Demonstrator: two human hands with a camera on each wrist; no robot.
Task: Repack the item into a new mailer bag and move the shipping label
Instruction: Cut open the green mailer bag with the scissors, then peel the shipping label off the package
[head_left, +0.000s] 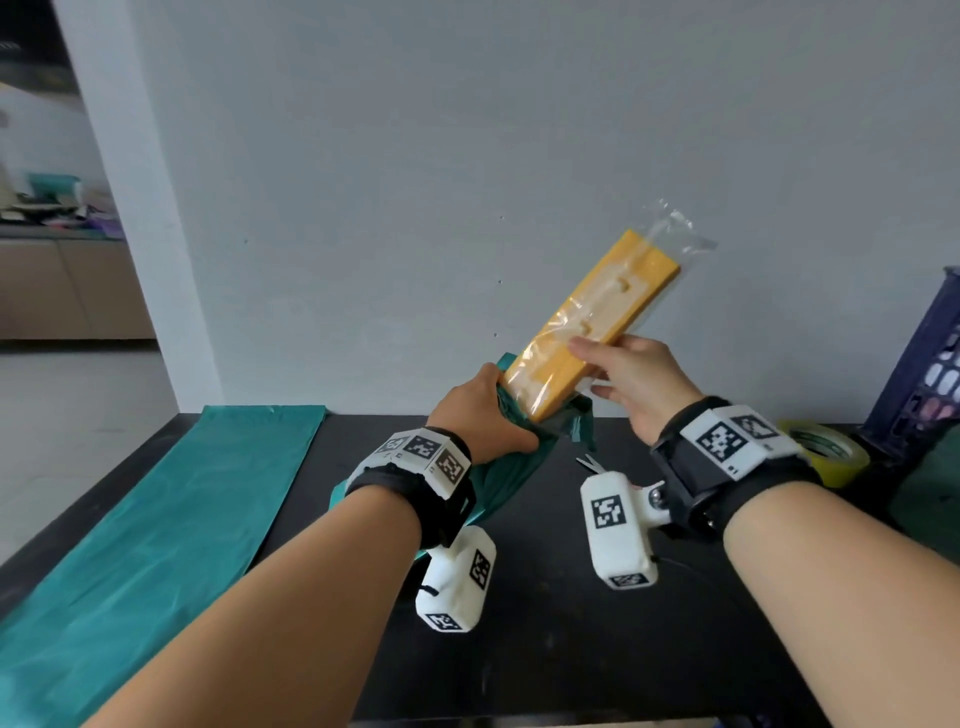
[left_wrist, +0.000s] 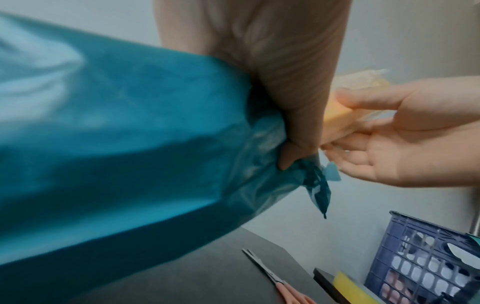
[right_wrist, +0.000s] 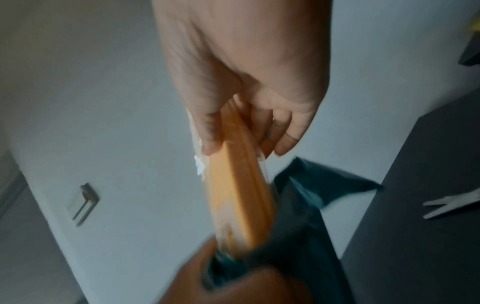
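Overhead, left hand (head_left: 480, 415) clutching teal bag (head_left: 511, 467), right hand (head_left: 631, 382) pinching yellow item (head_left: 587, 327); pink-handled scissors (left_wrist: 272, 275) only wrist-side.

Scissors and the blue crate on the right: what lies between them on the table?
In the left wrist view, a black-and-yellow block lies on the table between the scissors and the blue crate. What it is stays unclear.

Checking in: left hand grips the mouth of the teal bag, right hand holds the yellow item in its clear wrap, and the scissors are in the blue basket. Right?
Not quite. The scissors lie on the black table, beside the blue basket, as the left wrist view shows. The rest holds: the left hand grips the mouth of the teal bag, and the right hand holds the yellow item in its clear wrap.
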